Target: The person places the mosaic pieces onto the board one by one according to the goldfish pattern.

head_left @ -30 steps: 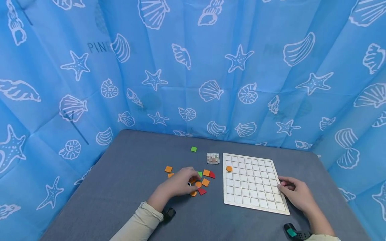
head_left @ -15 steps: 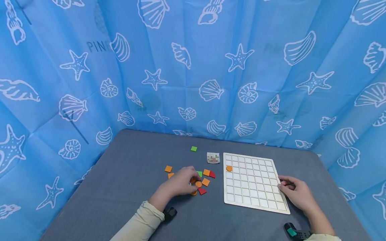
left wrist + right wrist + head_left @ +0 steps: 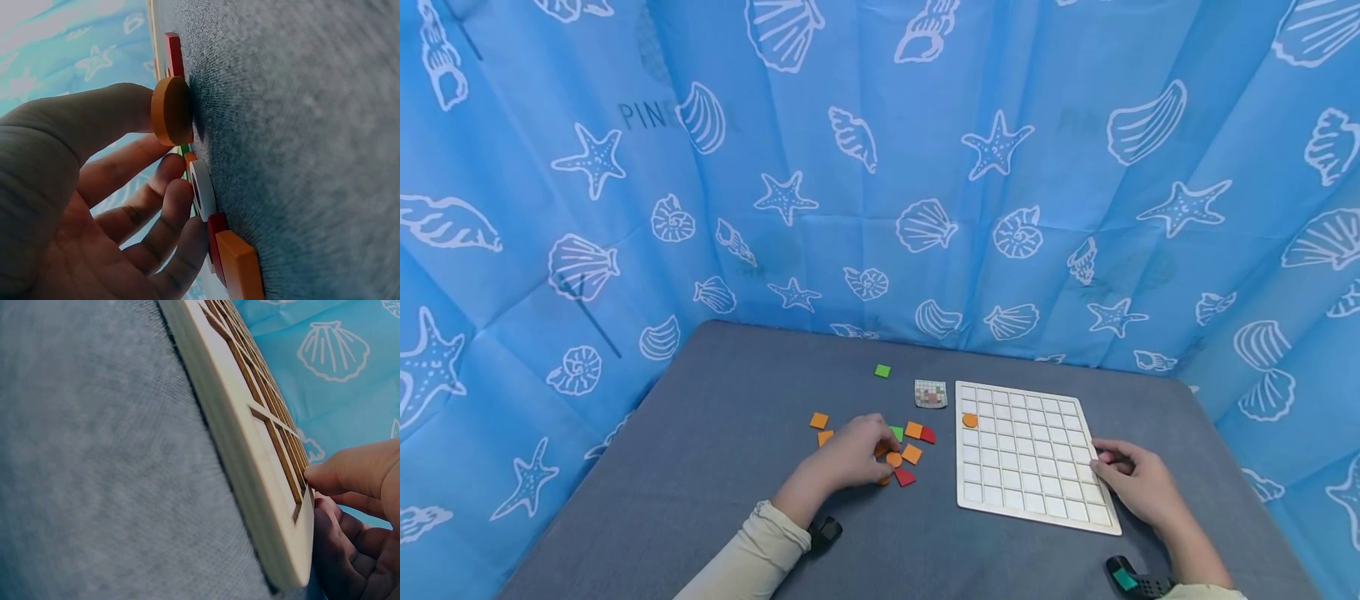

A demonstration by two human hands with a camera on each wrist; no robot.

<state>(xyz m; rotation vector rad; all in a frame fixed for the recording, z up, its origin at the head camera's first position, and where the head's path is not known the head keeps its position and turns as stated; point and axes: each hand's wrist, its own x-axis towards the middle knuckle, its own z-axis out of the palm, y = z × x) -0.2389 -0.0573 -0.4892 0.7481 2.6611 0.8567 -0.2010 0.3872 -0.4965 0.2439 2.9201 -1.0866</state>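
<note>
My left hand (image 3: 853, 454) reaches over a loose pile of small flat pieces left of the board. In the left wrist view its thumb bears on an orange disc (image 3: 172, 112), tilted slightly off the cloth, with the index fingertip close behind it. The other fingers (image 3: 178, 200) are bent beside a white ring-like piece (image 3: 203, 190), partly hidden. My right hand (image 3: 1138, 479) grips the right edge of a pale wooden grid board (image 3: 1037, 518), its thumb on the rim and the other fingers curled at the side. One orange disc (image 3: 970, 421) lies in the board's left column.
Orange squares (image 3: 912, 453), a red piece (image 3: 905, 477) and a green square (image 3: 897, 433) lie about the left hand. Farther back are a lone green square (image 3: 882, 371) and a small printed grid card (image 3: 931, 394). A blue shell-print curtain (image 3: 850, 208) surrounds the grey table.
The red piece and the partly covered orange piece by the left thumb have shifted slightly to the right. The right hand and board stay put.
</note>
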